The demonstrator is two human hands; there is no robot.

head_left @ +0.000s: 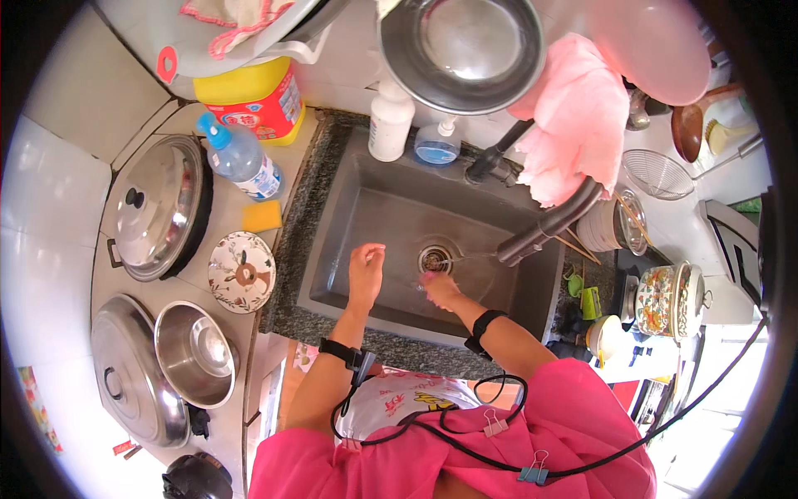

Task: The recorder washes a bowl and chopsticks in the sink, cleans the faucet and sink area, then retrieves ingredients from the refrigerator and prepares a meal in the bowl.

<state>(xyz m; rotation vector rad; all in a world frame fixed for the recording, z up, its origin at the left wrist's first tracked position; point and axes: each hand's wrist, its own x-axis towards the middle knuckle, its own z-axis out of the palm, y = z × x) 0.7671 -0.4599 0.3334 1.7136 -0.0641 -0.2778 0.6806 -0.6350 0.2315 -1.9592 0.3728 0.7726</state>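
My right hand [444, 292] reaches down into the dark grey sink [399, 215] beside the drain strainer [434, 259]. Its fingers close around a small pink item [427, 279], mostly covered, so its kind is unclear. From the dark pull-out faucet [530, 240] a thin stream of water runs towards the drain. Over the left part of the basin is my left hand [366, 274], fingers loosely bent, with nothing visible in it. Bits of debris show in the strainer.
Left of the sink are a deer-patterned plate [225, 274], a yellow sponge [262, 216], a lidded pan [159, 218] and a steel bowl [181, 355]. Behind it stand a white bottle [391, 125] and a soap dispenser [437, 146]. A pink cloth [570, 112] hangs near the faucet.
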